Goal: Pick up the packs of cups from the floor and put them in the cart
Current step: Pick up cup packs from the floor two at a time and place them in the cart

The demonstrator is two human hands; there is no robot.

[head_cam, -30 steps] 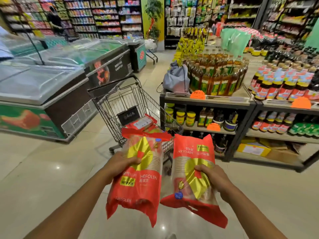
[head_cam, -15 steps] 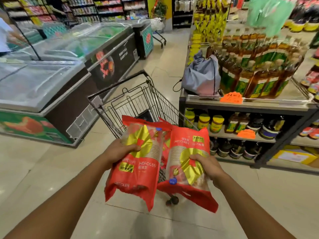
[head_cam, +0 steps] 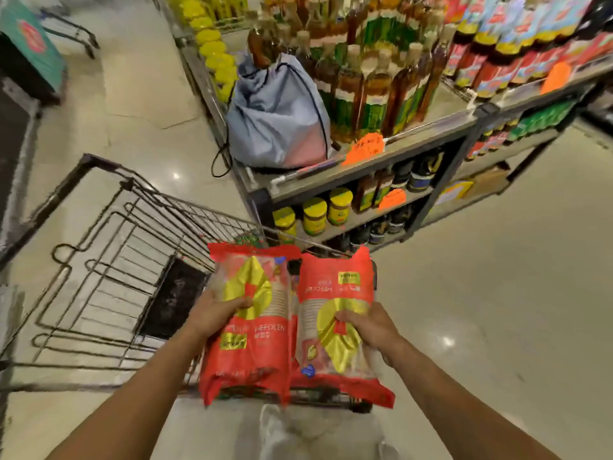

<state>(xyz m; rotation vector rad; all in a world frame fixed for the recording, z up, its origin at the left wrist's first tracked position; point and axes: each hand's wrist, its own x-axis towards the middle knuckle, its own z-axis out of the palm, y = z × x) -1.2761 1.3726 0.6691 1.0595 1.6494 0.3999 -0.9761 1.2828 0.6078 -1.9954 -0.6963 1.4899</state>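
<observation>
Our left hand grips one pack, our right hand grips another pack, both above the cart

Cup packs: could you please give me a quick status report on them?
Left hand gripping the left pack; right hand gripping the right pack. Both packs held side by side over the cart, not yet released. Nothing blocking the basket.

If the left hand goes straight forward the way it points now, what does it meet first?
Probably nothing solid at first: the left hand, holding its pack of cups, points over the near rim into the cart. Beyond that lies the cart's far wire wall. Depth is hard to judge.
</observation>
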